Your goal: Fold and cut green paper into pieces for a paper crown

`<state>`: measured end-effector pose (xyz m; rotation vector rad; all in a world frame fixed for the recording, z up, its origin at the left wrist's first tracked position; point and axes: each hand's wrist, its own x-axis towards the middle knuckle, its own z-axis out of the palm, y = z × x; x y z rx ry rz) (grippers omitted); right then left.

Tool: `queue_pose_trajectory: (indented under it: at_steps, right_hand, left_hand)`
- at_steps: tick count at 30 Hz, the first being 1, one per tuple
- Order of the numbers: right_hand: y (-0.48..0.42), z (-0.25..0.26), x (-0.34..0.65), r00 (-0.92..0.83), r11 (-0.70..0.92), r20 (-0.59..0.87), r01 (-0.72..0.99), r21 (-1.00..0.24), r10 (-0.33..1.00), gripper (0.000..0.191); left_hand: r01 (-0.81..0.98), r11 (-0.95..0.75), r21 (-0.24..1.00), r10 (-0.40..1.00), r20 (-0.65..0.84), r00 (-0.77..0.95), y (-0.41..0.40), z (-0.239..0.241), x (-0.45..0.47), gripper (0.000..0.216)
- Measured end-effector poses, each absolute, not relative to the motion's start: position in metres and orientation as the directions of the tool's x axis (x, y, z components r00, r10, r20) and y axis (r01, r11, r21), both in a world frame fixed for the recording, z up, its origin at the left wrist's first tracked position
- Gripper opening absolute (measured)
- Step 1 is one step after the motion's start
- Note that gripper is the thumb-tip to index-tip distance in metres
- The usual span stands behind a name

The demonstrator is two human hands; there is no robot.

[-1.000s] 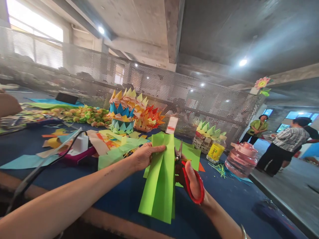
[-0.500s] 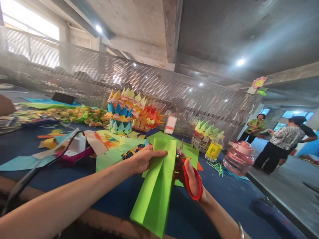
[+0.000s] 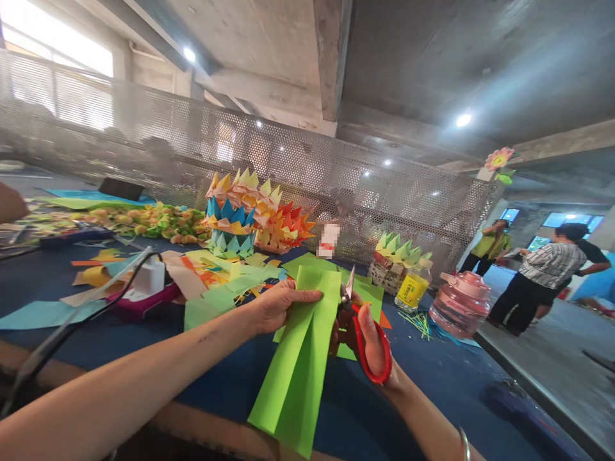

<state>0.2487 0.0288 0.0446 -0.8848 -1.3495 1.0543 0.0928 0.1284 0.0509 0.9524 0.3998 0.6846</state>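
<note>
Between thumb and fingers, my left hand [image 3: 283, 304] pinches the upper left edge of a long green paper sheet [image 3: 293, 371]. A lengthwise crease or slit runs down the sheet's middle, and its lower end hangs over the table's near edge. My right hand [image 3: 368, 346] grips a pair of red-handled scissors [image 3: 379, 365], thumb through one loop. The blades point up beside the paper's right edge and are slightly parted. Some right-hand fingers are hidden behind the handles and paper. More green sheets [image 3: 372, 298] lie on the table behind.
Folded paper crowns [image 3: 230, 221] stand at the back, with coloured paper scraps [image 3: 211, 282] before them. To the left is a purple power strip [image 3: 144, 301] with cables. A yellow-labelled bottle [image 3: 413, 288] and a pink jug [image 3: 461, 307] stand right. People [image 3: 548, 269] are beyond the table.
The green sheet's lower end has swung slightly left. My right hand and the scissors have shifted a little to the right. A person in the background has raised an arm.
</note>
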Motion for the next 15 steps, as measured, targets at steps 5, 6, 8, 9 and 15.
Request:
queue_pose_trajectory:
  at_steps: [5, 6, 8, 9, 15]
  right_hand:
    - [0.027, 0.061, 0.252, 0.210, 0.462, 0.425, -0.184, -0.867, 0.880, 0.059]
    - [0.027, 0.062, 0.251, 0.230, 0.463, 0.422, -0.170, -0.870, 0.877, 0.056]
    - [0.026, 0.061, 0.250, 0.219, 0.415, 0.386, -0.105, -0.904, 0.896, 0.051]
    - [0.025, 0.060, 0.249, 0.198, 0.377, 0.359, -0.061, -0.924, 0.912, 0.048]
    - [0.025, 0.051, 0.244, 0.030, 0.284, 0.302, 0.264, -0.922, 0.953, 0.036]
  left_hand:
    - [-0.371, 0.389, 0.843, 0.723, -0.030, 0.690, 0.136, 0.048, 0.092, 0.017]
    - [-0.378, 0.387, 0.841, 0.731, -0.030, 0.682, 0.137, 0.048, 0.093, 0.017]
    - [-0.394, 0.380, 0.837, 0.746, -0.026, 0.665, 0.140, 0.047, 0.093, 0.016]
    - [-0.403, 0.377, 0.834, 0.754, -0.023, 0.657, 0.141, 0.047, 0.093, 0.014]
    - [-0.454, 0.360, 0.815, 0.788, -0.005, 0.616, 0.144, 0.048, 0.093, 0.016]
